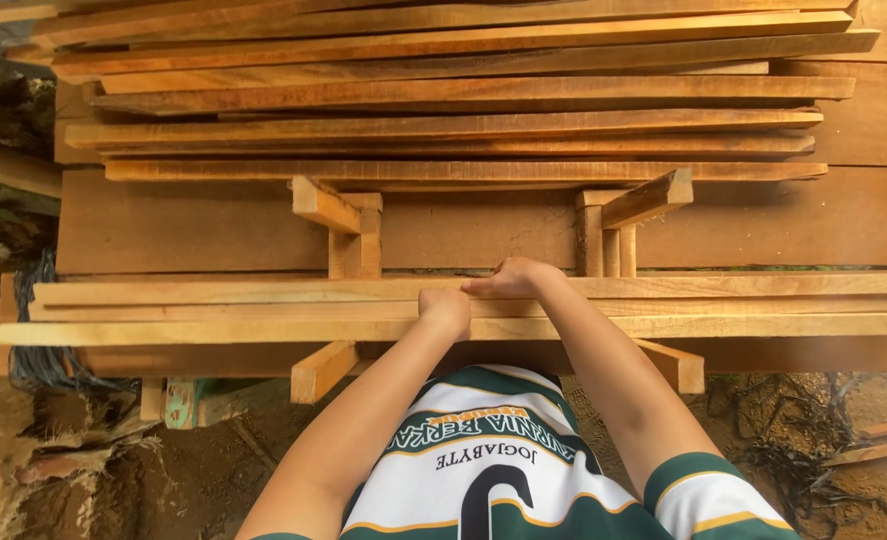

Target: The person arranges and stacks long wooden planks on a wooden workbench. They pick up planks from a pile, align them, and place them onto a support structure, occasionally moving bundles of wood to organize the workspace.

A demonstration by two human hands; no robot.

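While both rest on long planks (213,310), left hand (446,308) clenches, right hand (508,278) grips one outdoors.

The person wears a short-sleeved sports jersey (483,470), mostly white across the chest, with dark green panels curving in from the shoulders and thin gold piping tracing each seam. At about 5 o'clock in the head view, the right sleeve (708,495) ends in a broad dark green cuff band edged with gold lines over white cloth. Green and gold lettering arcs over the chest, and a large dark numeral sits at 6 o'clock. Both forearms are bare, with no watch, glove or band
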